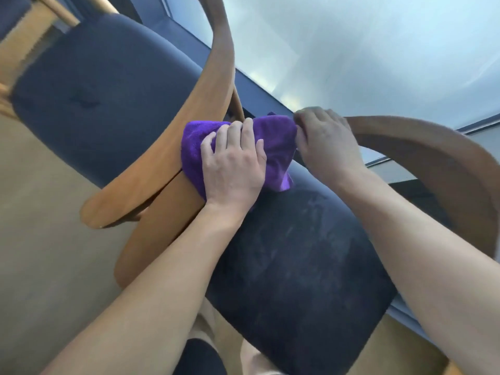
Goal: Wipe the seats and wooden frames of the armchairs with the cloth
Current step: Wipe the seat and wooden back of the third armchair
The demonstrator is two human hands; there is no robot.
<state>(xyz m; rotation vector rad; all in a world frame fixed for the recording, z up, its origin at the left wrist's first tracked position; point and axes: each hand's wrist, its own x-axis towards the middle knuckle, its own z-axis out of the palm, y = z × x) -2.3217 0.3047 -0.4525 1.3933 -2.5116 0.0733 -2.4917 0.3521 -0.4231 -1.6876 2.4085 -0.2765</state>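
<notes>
A purple cloth lies bunched where the near armchair's wooden armrest meets its curved back. My left hand presses flat on the cloth's left part. My right hand pinches the cloth's right end beside the wooden back rail. The near chair's dark blue seat lies below both hands and shows faint pale streaks. A second armchair, with a dark blue seat and a curved wooden frame, stands to the left, touching the first.
A beige floor lies at the left. A frosted glass wall with a dark base strip runs behind the chairs. Part of another wooden chair frame shows at the top left. My legs are visible at the bottom edge.
</notes>
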